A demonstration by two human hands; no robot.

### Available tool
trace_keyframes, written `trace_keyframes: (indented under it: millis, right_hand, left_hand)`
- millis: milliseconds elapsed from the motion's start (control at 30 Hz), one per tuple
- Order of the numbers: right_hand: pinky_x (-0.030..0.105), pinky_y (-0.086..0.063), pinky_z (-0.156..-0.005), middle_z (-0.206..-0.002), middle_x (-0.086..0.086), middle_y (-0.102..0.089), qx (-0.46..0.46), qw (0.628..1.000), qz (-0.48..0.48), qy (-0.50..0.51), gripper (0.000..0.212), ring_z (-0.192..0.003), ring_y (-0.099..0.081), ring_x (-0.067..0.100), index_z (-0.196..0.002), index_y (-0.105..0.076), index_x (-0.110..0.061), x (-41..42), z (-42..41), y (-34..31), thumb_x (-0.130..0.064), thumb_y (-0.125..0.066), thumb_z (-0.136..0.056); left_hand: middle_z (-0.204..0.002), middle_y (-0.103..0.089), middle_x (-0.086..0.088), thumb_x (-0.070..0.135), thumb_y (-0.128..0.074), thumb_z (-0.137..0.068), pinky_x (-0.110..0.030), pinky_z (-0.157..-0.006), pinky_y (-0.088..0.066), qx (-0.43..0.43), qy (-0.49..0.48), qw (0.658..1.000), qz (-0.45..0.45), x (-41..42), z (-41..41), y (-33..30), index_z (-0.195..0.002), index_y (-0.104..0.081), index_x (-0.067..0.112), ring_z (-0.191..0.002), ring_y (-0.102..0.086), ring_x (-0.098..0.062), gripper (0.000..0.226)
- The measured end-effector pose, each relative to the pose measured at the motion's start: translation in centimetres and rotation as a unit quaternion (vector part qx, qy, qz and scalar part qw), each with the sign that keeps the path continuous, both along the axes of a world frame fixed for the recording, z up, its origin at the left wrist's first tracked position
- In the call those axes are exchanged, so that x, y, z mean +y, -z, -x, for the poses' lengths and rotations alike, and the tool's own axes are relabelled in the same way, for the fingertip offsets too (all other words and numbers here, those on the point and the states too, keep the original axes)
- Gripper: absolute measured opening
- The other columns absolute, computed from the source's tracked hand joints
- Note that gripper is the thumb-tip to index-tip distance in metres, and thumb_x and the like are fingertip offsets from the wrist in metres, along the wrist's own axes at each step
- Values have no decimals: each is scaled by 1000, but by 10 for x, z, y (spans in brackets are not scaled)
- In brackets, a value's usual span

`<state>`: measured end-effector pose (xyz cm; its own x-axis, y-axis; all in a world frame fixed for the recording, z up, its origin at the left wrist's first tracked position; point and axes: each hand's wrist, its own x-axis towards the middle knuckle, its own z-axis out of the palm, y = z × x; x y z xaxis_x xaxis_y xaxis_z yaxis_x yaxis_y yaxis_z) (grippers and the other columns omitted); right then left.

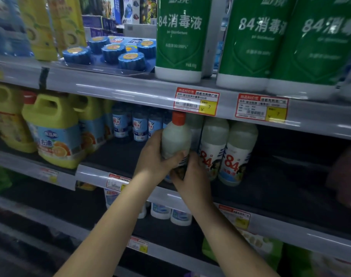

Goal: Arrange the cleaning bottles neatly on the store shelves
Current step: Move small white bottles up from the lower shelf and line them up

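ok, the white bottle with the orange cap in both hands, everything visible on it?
The white translucent plastic bottle with the orange screw cap stands about upright at the middle shelf's front edge. Its back faces the camera, label mostly hidden. The left hand wraps its side; the right hand grips its lower part. Matching 84-labelled bottles stand just right.

The green bottles point(179, 37) are showing "84消毒液". The white bottles point(233, 154) are bearing a red "84"; a price tag point(196, 101) is reading "¥7".

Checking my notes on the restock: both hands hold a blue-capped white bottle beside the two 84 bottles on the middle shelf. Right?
Not quite: the white bottle has an orange cap, not blue, as the head view shows. Both the left hand and right hand hold it beside the two 84 bottles.
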<state>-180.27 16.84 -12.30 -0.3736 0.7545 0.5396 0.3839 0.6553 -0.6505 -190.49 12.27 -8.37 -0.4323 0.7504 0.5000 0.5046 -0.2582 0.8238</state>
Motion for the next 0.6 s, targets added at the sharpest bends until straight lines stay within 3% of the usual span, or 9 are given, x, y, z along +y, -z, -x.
trace_keyframes:
  millis: [167,333,500,600]
  right_hand:
    - [27,-45,-84,-121,7,-53,-3,1000,19,13,55,-111,-52,20,-126,-43,-11,7,2,1,-25,-68,-78]
    - [32,-46,-87,-122,9,-54,-18,1000,11,21,54,-111,-53,22,-128,-43,-10,12,4,4,-19,-66,-80]
    - [32,-45,-89,-123,9,-52,-25,999,21,22,55,-112,-51,22,-131,-39,-13,13,7,10,-15,-63,-82]
    - [31,-45,-92,-127,10,-49,-25,999,28,25,58,-116,-49,22,-135,-36,-12,11,8,10,-13,-61,-83]
  left_hand:
    - [-110,-61,2,53,-64,-65,-27,-80,-51,15,15,1000,-9,16,-3,4,-114,-49,26,-99,-59,-12,58]
    - [-109,-62,1,39,-69,-76,-22,-78,-51,-14,5,1000,-20,26,-3,19,-116,-50,19,-99,-60,-7,48]
    - [-90,-60,9,33,-66,-81,-7,-60,-42,-20,-20,997,69,22,1,48,-108,-47,20,-80,-58,-3,35]
    - [-88,-58,11,31,-65,-82,-4,-58,-40,-16,-15,996,83,23,3,51,-111,-46,20,-78,-55,3,36]
